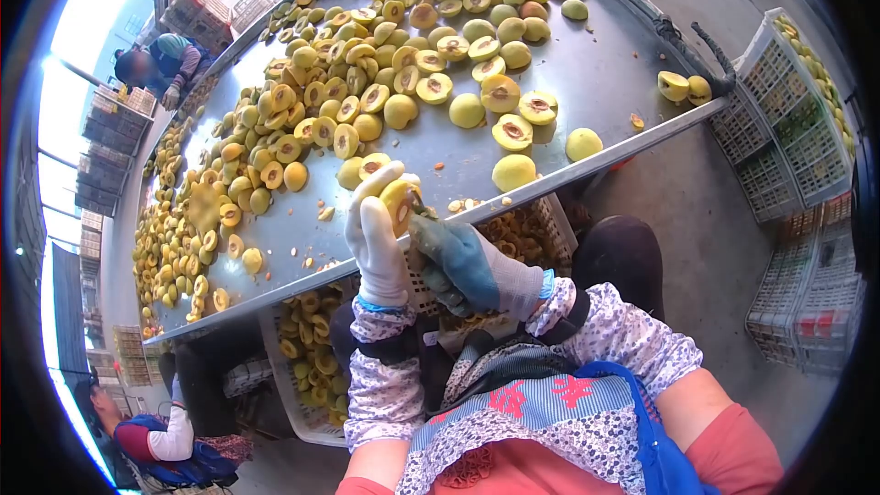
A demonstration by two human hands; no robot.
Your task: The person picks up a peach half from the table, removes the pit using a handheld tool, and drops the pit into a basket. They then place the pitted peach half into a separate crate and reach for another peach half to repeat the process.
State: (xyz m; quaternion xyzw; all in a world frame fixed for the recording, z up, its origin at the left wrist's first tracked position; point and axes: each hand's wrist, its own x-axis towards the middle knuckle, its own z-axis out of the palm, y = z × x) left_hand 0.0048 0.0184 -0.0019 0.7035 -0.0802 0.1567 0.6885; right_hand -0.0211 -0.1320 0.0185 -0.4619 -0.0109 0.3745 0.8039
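My left hand (378, 243), in a white glove, is closed around a yellow peach half (396, 204) just over the near edge of the metal table (605, 82). The cut face and brown stone hollow turn toward my right hand (477, 266). That hand wears a blue-and-grey glove, its fingers curled close against the fruit. Something dark shows at its fingertips, too small to make out. Beyond my hands lie many halved yellow-green peaches (434, 87), several with brown stones in them. Small loose kernels (456, 205) lie along the table's edge.
Below the table stand white crates holding fruit halves (316, 348) and brown pieces (527, 229). More plastic crates (788, 119) stack at the right. A person (170, 64) works across the left side; another person (165, 440) sits at lower left. My knee (623, 261) is under the edge.
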